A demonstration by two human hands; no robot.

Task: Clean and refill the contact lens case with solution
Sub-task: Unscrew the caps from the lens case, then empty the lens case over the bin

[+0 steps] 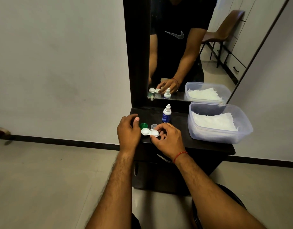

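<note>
**Both caps off, case pinched at its right end**

The right hand pinches the right well of the white case between thumb and forefinger, holding it at the front of the dark shelf. The left hand sits curled just left of that pinch, touching or nearly touching the case's left well; whether it grips anything I cannot tell, since its fingers fold out of sight. Just beyond the pinch lie the green cap and the clear cap, both off. The bottle stands farther back, upright and capped. The tub of white tissue sits well right of the grip.

To do this step well, I would keep the case level and steady with the right-hand pinch on the rim only, fingers out of the wells, so nothing touched goes back inside. The left hand is the free one for fetching tissue or the bottle; reaching for the tub across the right arm risks knocking the bottle over, so swapping the holding hand may be wiser.

Hidden: the insides of both wells, so wet, dry or dirty cannot be judged. The bottle's label is too small to read. The mirror repeats the scene but adds no detail.
</note>
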